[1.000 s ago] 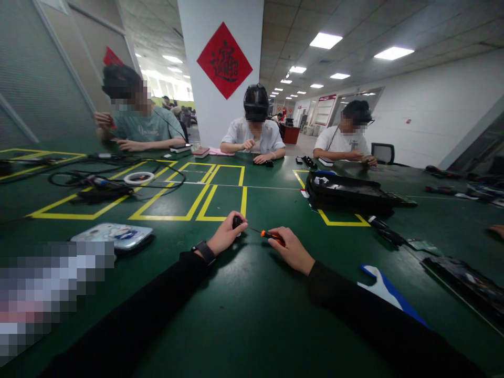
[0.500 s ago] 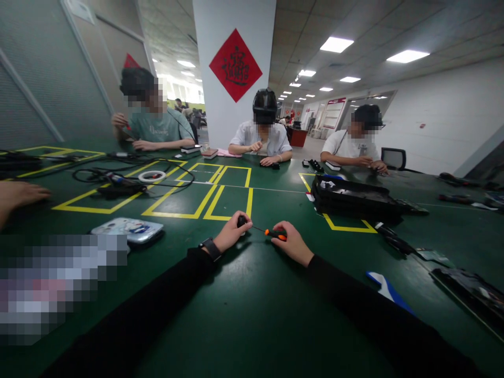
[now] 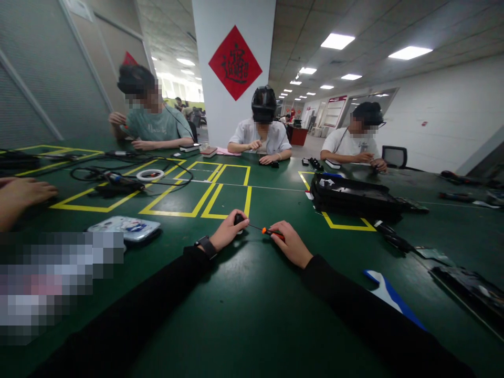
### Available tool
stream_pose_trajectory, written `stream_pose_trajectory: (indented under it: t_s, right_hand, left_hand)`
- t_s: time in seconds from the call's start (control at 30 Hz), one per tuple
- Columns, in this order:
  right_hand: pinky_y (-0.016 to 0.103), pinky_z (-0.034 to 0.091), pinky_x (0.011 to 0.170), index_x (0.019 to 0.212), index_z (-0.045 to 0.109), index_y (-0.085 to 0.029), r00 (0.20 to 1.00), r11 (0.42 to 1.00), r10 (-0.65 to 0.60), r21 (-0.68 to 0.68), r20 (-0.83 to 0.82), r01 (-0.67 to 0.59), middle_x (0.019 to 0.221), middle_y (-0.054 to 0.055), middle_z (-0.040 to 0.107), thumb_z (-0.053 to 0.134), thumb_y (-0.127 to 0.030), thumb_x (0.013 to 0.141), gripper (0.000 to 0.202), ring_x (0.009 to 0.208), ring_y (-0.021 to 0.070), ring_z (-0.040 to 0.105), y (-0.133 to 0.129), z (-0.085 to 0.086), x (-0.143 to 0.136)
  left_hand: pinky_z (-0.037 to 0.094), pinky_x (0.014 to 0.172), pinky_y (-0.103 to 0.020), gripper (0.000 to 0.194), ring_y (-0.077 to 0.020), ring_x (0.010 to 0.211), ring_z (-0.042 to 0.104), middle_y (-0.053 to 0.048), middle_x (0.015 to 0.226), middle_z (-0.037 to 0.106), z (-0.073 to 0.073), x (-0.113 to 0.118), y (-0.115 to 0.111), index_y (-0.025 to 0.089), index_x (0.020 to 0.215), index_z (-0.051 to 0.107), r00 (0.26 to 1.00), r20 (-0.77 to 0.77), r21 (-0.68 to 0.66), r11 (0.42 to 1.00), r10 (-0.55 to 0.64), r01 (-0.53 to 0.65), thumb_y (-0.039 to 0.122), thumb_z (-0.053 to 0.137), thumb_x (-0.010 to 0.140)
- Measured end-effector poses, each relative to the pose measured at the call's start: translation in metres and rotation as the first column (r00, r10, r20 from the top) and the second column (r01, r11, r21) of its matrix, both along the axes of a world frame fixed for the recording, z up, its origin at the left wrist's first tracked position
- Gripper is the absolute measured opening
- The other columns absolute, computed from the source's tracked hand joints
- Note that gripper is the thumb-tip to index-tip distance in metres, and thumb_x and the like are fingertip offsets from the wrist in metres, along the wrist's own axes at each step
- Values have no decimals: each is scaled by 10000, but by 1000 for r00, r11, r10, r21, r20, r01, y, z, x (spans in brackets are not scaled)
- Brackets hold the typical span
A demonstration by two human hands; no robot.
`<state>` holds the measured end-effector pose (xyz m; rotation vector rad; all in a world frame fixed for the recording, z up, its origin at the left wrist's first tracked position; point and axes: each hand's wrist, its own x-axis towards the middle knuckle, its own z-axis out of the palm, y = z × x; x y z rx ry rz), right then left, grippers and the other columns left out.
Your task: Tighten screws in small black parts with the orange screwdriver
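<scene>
Just above the green table, my left hand point(image 3: 227, 231) is closed around a small black rounded part point(image 3: 238, 218), mostly covered by the fingers. Opposite it, my right hand point(image 3: 292, 242) grips a screwdriver point(image 3: 273, 233) with an orange and black handle. The thin shaft points left, and its tip reaches the black part; whether it sits in a screw is too small to tell. A dark watch is on my left wrist.
A phone in a patterned case point(image 3: 124, 229) lies to the left, by another person's hand point(image 3: 25, 194). Cables point(image 3: 118, 181) and a tape roll point(image 3: 150, 175) are beyond. Black trays point(image 3: 350, 194) stand at right, near a blue-white object point(image 3: 394, 299). Three people point(image 3: 262, 139) sit opposite.
My hands keep the same grip, with the screwdriver against the black part. The view has shifted slightly. At far left, the other person's hand has come a little further in.
</scene>
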<state>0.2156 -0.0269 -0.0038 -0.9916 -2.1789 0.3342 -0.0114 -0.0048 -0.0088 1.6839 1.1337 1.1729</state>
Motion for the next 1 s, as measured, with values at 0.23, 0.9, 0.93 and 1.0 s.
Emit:
stream_pose_trajectory:
  t_s: [0.23,0.9,0.93,1.0]
  right_hand:
    - [330,365,839,1036,517,-175,997,998,-66,-12,48,67,995,69,531,483,-294,815,253,934,174,463,-3,2,-1]
    - [307,359,781,960,533,-175,992,993,-94,-62,86,100,912,49,545,446,-262,825,182,862,162,466,0,0,-1]
    - [307,355,788,941,542,-174,991,993,-94,-59,95,100,904,48,545,400,-241,845,184,862,159,465,0,0,-1]
    - [305,353,789,887,555,-169,989,994,-91,-53,114,97,878,47,543,348,-200,857,212,851,155,464,1,0,-1]
  left_hand:
    - [424,641,-235,260,-110,746,516,-6,886,558,2,1,-2,190,895,481,1000,10,22,1000,-14,13,387,520,730]
    - [418,707,-255,196,-113,763,538,-11,919,571,0,-1,2,195,900,470,998,59,-18,999,-28,29,265,512,723]
    - [419,709,-258,197,-114,765,539,-13,925,570,0,-1,1,195,904,468,998,58,-24,999,-28,29,266,509,725]
    - [421,719,-265,198,-116,768,541,-15,928,568,0,-1,1,194,907,469,998,58,-30,999,-27,29,264,506,725]
